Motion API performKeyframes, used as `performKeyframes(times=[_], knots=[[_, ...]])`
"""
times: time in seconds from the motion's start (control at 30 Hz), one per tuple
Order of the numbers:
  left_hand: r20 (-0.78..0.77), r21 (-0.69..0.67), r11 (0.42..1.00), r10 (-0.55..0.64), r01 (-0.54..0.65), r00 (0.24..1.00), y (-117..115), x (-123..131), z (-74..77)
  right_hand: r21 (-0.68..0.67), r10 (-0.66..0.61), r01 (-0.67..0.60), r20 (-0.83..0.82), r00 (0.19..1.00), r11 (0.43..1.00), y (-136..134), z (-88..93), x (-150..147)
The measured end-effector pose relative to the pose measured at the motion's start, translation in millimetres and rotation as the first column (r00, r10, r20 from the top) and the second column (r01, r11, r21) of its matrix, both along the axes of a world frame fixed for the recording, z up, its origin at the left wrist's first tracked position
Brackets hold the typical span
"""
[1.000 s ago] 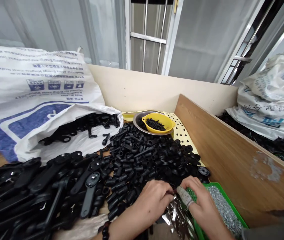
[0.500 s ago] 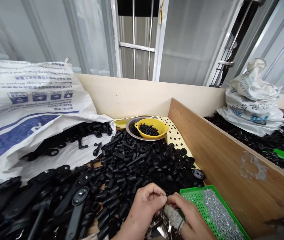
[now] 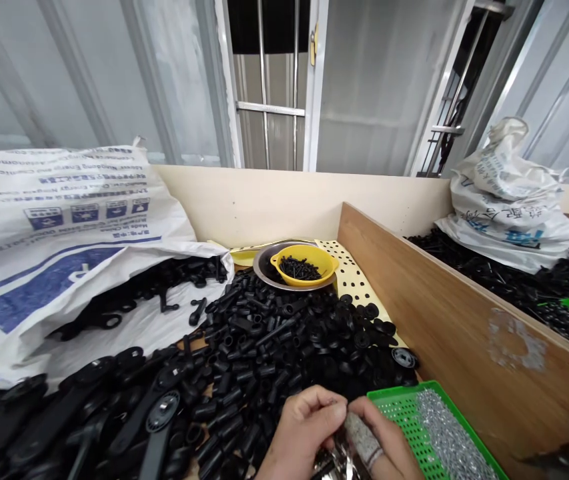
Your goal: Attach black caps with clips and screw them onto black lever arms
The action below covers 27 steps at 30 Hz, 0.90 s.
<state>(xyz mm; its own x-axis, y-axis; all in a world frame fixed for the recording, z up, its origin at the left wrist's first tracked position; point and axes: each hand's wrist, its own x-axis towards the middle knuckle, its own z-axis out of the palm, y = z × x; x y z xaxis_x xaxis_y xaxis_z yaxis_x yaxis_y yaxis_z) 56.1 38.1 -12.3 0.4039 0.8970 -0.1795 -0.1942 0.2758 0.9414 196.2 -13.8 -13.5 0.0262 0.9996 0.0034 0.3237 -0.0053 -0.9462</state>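
My left hand [image 3: 307,433] is closed in a pinch, thumb against forefinger, at the bottom of the view. Its fingertips meet those of my right hand [image 3: 389,443], which is closed too. Whatever they pinch is too small and covered to make out. A grey wrap [image 3: 363,437] covers one finger of my right hand. Below the hands lie shiny metal pieces [image 3: 345,463], partly hidden by the fingers. Just beyond my hands spreads a heap of short black plastic tubes [image 3: 264,370]. Close by my right hand stands a green perforated tray [image 3: 397,407] holding many small silvery metal parts [image 3: 451,433].
Black handle-like parts [image 3: 159,413] cover the left, before an open white sack [image 3: 184,233]. At the back, a yellow bowl [image 3: 331,257] of small black pieces sits in a metal bowl [image 3: 263,263]. Black discs [image 3: 361,337] lie beside a wooden divider [image 3: 429,287]; another white sack [image 3: 509,207] stands beyond.
The camera view has shifted slightly, so most things sit lower in the picture. Both hands remain pinched together and appear a little lower and farther right.
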Motion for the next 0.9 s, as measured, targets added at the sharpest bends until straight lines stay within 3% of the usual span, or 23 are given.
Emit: performKeyframes(times=[0.07, 0.1, 0.17, 0.23, 0.3, 0.43, 0.53, 0.7, 0.9], knots=[[-0.291, 0.237, 0.968, -0.014, 0.086, 0.957, 8.5, -6.2, 9.1, -0.025, -0.064, 0.062, -0.058, 0.996, 0.998, 2.7, -6.1, 5.3], [-0.475, 0.376, 0.913, 0.043, 0.159, 0.879, 13.6, -9.1, 14.4, -0.041, -0.085, 0.081, -0.086, 0.993, 0.996, 4.4, -9.5, 8.3], [-0.743, 0.556, 0.743, 0.243, 0.373, 0.624, 24.6, -11.7, 23.8, -0.053, -0.108, 0.103, -0.117, 0.987, 0.993, 7.2, -15.7, 13.4], [-0.83, 0.554, 0.636, 0.376, 0.537, 0.412, 35.2, -8.1, 28.6, -0.032, -0.107, 0.104, -0.123, 0.987, 0.994, 8.6, -19.4, 15.8], [-0.853, 0.52, 0.61, 0.397, 0.597, 0.338, 43.7, 1.3, 28.2, -0.005, -0.098, 0.098, -0.113, 0.989, 0.995, 8.5, -19.1, 15.1], [-0.865, 0.501, 0.596, 0.368, 0.627, 0.341, 52.5, 20.2, 23.2, 0.018, -0.106, 0.109, -0.116, 0.988, 0.994, 7.0, -10.8, 10.2], [-0.847, 0.528, 0.632, 0.347, 0.566, 0.402, 54.6, 19.0, 27.5, 0.051, -0.096, 0.1, -0.083, 0.992, 0.994, 6.1, -6.3, 9.3], [-0.752, 0.526, 0.78, 0.239, 0.34, 0.614, 56.0, -9.1, 43.6, 0.046, -0.096, 0.096, 0.006, 0.995, 0.994, 3.2, -3.5, 9.6], [-0.48, 0.261, 0.955, 0.003, 0.14, 0.877, 26.0, -32.7, 48.4, 0.09, -0.023, 0.017, 0.063, 0.998, 0.996, -6.6, 15.9, -1.4]])
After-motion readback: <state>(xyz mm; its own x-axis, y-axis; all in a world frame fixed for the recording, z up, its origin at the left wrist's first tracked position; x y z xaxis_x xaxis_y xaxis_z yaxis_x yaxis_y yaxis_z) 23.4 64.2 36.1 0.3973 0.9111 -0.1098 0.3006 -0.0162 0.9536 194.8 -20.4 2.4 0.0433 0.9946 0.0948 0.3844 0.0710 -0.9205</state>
